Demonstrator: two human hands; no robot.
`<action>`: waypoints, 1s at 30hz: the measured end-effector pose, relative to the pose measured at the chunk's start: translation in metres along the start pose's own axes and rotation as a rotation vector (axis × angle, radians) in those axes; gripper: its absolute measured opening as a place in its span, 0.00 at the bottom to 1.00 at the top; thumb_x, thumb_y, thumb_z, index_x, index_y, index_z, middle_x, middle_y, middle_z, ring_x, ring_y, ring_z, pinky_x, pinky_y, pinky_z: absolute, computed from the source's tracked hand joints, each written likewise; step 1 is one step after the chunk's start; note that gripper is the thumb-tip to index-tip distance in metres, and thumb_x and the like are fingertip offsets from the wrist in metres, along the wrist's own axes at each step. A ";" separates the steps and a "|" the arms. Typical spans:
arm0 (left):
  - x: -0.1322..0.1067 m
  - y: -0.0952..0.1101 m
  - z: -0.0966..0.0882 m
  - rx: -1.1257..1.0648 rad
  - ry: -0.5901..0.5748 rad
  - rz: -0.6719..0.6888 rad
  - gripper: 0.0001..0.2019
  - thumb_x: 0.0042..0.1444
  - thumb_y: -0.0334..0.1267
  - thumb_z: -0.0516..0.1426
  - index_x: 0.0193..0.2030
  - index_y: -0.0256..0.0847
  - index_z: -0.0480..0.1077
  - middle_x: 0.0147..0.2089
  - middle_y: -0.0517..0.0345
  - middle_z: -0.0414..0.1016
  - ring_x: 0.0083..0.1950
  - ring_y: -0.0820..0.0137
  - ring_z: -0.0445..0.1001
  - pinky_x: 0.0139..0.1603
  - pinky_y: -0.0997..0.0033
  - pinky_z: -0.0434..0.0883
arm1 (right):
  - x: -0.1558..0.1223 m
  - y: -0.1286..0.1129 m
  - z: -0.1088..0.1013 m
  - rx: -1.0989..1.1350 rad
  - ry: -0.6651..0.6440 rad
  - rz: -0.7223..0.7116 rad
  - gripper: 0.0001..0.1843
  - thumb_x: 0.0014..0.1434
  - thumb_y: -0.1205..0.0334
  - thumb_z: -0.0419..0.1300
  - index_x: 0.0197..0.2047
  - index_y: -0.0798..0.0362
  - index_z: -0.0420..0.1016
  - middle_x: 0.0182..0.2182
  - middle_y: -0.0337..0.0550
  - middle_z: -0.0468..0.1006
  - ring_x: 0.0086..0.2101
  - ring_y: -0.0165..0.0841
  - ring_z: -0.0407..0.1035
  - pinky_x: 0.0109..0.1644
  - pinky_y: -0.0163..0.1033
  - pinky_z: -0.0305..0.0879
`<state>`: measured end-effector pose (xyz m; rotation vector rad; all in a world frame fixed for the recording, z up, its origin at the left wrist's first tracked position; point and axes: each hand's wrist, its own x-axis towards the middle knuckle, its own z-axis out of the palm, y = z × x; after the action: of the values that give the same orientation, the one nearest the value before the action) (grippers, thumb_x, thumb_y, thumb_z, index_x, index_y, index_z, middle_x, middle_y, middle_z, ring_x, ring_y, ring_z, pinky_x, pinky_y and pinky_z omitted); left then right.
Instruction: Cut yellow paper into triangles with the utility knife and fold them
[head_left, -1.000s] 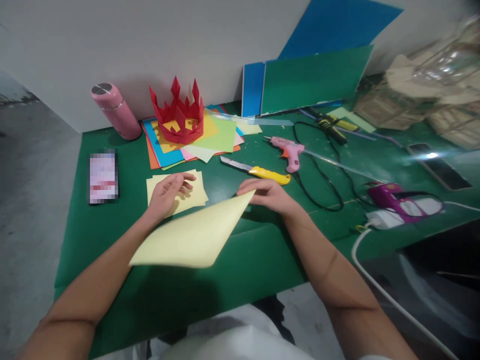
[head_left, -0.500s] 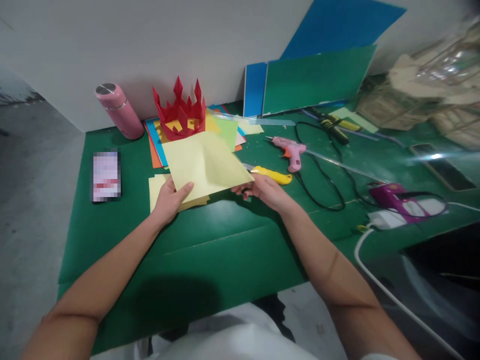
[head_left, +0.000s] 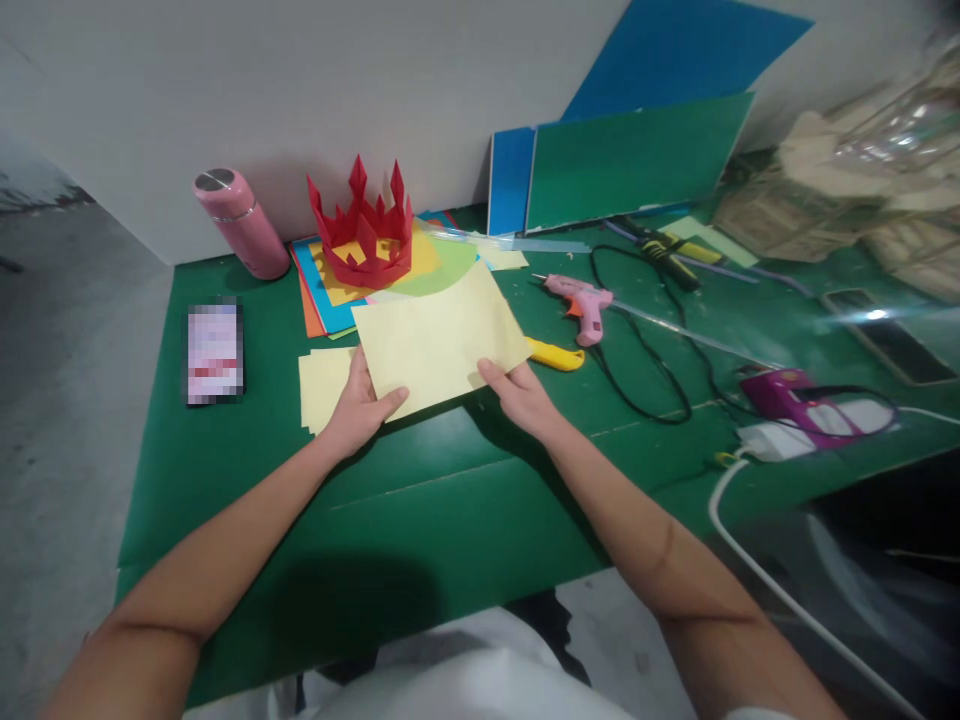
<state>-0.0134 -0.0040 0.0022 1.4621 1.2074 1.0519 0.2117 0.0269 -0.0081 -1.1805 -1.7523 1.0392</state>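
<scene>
A pale yellow paper sheet (head_left: 439,340) is held up over the green table (head_left: 420,520) between both hands. My left hand (head_left: 360,405) pinches its lower left corner, thumb on top. My right hand (head_left: 517,392) grips the lower right edge, thumb on the sheet. A small stack of pale yellow squares (head_left: 324,385) lies on the table just left of my left hand. Behind the sheet, a red paper crown (head_left: 362,230) stands on a pile of coloured papers (head_left: 322,295).
A yellow utility knife (head_left: 553,353) pokes out from behind the sheet at right. A pink glue gun (head_left: 579,298) with black cord, a pink bottle (head_left: 238,222), a phone (head_left: 214,352), a purple tool (head_left: 787,395), and green and blue boards (head_left: 630,155) against the wall.
The yellow sheet was hanging low from my right hand toward me; it swung up and away, my left hand left the small stack and took its corner, and it now hangs flatter.
</scene>
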 end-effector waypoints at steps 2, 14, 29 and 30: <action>-0.002 0.000 0.004 -0.035 -0.042 0.005 0.45 0.54 0.54 0.56 0.70 0.40 0.37 0.70 0.38 0.53 0.69 0.55 0.57 0.65 0.53 0.64 | -0.002 -0.005 0.005 -0.217 -0.003 -0.154 0.36 0.66 0.41 0.41 0.72 0.47 0.40 0.66 0.51 0.57 0.66 0.44 0.51 0.67 0.57 0.51; -0.007 0.003 0.010 -0.238 -0.095 -0.064 0.31 0.58 0.56 0.55 0.63 0.40 0.58 0.65 0.43 0.65 0.63 0.54 0.67 0.60 0.53 0.69 | -0.016 -0.024 0.031 -0.804 -0.226 -0.434 0.47 0.57 0.29 0.46 0.70 0.52 0.51 0.71 0.58 0.41 0.67 0.54 0.39 0.66 0.63 0.44; -0.010 0.002 0.012 -0.258 -0.108 -0.112 0.24 0.55 0.53 0.59 0.51 0.37 0.68 0.50 0.47 0.78 0.48 0.60 0.77 0.48 0.59 0.76 | -0.006 -0.019 0.015 0.624 -0.224 0.295 0.35 0.49 0.49 0.68 0.58 0.47 0.65 0.52 0.46 0.76 0.48 0.42 0.74 0.53 0.52 0.71; -0.010 0.002 0.013 -0.257 -0.107 -0.108 0.24 0.54 0.53 0.60 0.51 0.36 0.68 0.49 0.47 0.78 0.47 0.60 0.77 0.47 0.59 0.76 | -0.006 -0.020 0.017 0.632 -0.193 0.324 0.33 0.46 0.52 0.71 0.55 0.48 0.68 0.51 0.46 0.77 0.47 0.42 0.74 0.53 0.52 0.71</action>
<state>-0.0024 -0.0156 0.0008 1.2254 1.0231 1.0018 0.1918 0.0128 0.0033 -0.9849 -1.2262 1.7873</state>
